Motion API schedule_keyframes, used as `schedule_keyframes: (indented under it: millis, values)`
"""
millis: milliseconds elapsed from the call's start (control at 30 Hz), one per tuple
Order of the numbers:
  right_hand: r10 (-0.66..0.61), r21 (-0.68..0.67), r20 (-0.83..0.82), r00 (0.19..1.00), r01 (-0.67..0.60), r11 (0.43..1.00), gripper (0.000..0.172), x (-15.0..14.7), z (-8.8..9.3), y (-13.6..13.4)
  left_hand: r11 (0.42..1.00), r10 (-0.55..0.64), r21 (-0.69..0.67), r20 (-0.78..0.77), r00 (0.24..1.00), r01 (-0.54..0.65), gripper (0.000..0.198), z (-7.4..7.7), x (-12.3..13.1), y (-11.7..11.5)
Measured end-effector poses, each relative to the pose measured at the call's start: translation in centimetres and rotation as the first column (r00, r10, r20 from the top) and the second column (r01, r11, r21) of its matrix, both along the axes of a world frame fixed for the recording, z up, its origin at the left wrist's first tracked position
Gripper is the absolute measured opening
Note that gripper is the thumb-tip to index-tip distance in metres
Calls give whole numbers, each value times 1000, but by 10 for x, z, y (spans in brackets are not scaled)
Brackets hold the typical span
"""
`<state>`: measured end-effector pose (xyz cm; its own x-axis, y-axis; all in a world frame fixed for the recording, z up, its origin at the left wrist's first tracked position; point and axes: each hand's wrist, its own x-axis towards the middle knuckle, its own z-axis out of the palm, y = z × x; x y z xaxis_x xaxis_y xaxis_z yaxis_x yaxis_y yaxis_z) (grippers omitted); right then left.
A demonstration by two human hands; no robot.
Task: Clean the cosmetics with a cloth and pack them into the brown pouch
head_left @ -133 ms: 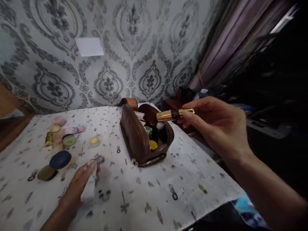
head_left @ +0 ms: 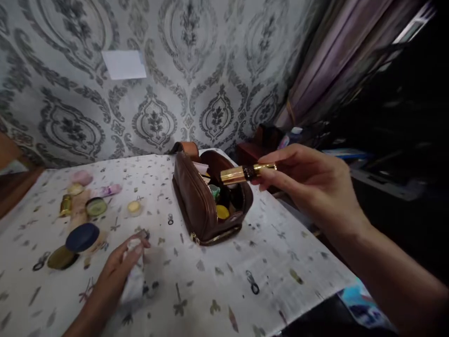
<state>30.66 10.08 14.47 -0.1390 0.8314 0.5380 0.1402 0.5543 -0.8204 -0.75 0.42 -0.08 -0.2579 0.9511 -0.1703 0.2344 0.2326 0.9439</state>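
My right hand (head_left: 312, 185) pinches one end of a gold cosmetic tube (head_left: 233, 175) with a dark band round its middle. The tube is held level above the mouth of a brown makeup bag (head_left: 196, 196), which stands unzipped on the table. Inside the bag show a yellow round item (head_left: 222, 212), a green item (head_left: 213, 191) and a pink-white item (head_left: 200, 167). Lower left, my left hand (head_left: 117, 269) is closed on a crumpled white wipe (head_left: 133, 281). A small greyish item (head_left: 142, 234) shows by its fingertips; whether it is held I cannot tell.
Left on the patterned tablecloth (head_left: 196, 299) lie a blue round lid (head_left: 82, 237), an olive round item (head_left: 62, 257), a green-topped jar (head_left: 96, 207), a small yellow pot (head_left: 133, 208), a pink tube (head_left: 109, 189) and a pink sponge (head_left: 81, 177). A patterned wall stands behind.
My right hand and the gold tube have moved slightly left and down relative to the bag. The whole view has shifted a little. Both hands keep their hold.
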Motion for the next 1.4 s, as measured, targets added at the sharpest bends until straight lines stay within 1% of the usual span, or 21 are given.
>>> schedule_keyframes:
  millis: [100, 200, 267, 333, 433, 533, 633, 733, 800, 867, 967, 1033, 1100, 1133, 1200, 1233, 1267, 1300, 1333, 1367, 1400]
  values:
    - [178, -88, -66, 982, -184, 979, 15, -10, -4, -7, 960, -278, 10, 108, 955, 278, 47, 21, 15, 0]
    - [357, -103, -23, 934, -357, 928, 11, -24, -11, -18, 924, -383, 111, 304, 872, 367, 58, 44, 40, 1]
    - [415, -84, 80, 906, -408, 909, 9, -29, -15, -24, 905, -424, 181, 442, 791, 384, 61, 51, 52, 4]
    - [414, -59, 167, 895, -410, 910, 8, -28, -15, -25, 900, -434, 217, 514, 740, 377, 57, 49, 59, 7]
    - [316, -43, 170, 933, -314, 949, 9, -17, -6, -19, 917, -397, 213, 537, 744, 336, 46, 42, 62, 11]
    - [233, -56, 124, 965, -227, 972, 10, -7, 4, -12, 938, -345, 179, 538, 769, 297, 50, 43, 64, 13]
    - [303, -114, 120, 945, -290, 950, 11, -9, 6, -11, 921, -388, 215, 554, 736, 324, 58, 53, 71, 18]
    - [394, -151, 149, 907, -372, 916, 16, -17, 1, -12, 905, -425, 281, 568, 705, 319, 51, 65, 78, 25]
    - [398, -135, 223, 890, -377, 917, 18, -21, -1, -12, 918, -388, 304, 547, 742, 256, 42, 71, 80, 29]
    - [355, -69, 353, 865, -355, 933, 16, -25, 1, -11, 925, -338, 326, 471, 815, 196, 36, 79, 78, 33]
    - [269, 69, 586, 764, -379, 923, 10, -31, 10, -8, 899, -308, 378, 190, 932, 220, 27, 98, 72, 37]
    - [239, 99, 704, 669, -426, 899, 10, -36, 16, -4, 867, -302, 415, -5, 953, 277, 18, 115, 71, 42]
    - [212, 87, 780, 589, -437, 895, 11, -41, 18, -2, 828, -309, 455, -117, 944, 327, 16, 127, 74, 48]
    - [184, 91, 806, 563, -425, 901, 11, -44, 16, -2, 812, -308, 474, -146, 940, 340, 16, 130, 75, 51]
    - [92, 148, 846, 525, -397, 906, 9, -48, -1, -6, 801, -248, 520, -165, 955, 298, 14, 123, 78, 55]
    - [40, 199, 854, 520, -395, 897, 7, -50, -15, -12, 801, -186, 547, -161, 969, 245, 14, 113, 79, 54]
    - [-4, 246, 858, 513, -404, 881, 4, -52, -33, -20, 802, -123, 565, -160, 979, 193, 14, 99, 78, 51]
    - [-36, 291, 850, 526, -410, 864, 9, -55, -54, -31, 801, -70, 578, -168, 983, 156, 13, 82, 76, 46]
    - [-12, 306, 838, 546, -452, 838, 12, -59, -77, -43, 806, -58, 570, -192, 980, 160, 13, 65, 75, 39]
    - [15, 306, 823, 567, -465, 831, 13, -64, -99, -56, 819, -109, 528, -240, 965, 224, 12, 47, 73, 31]
    - [52, 273, 826, 561, -479, 834, 18, -69, -121, -68, 827, -158, 487, -281, 947, 283, 11, 32, 71, 23]
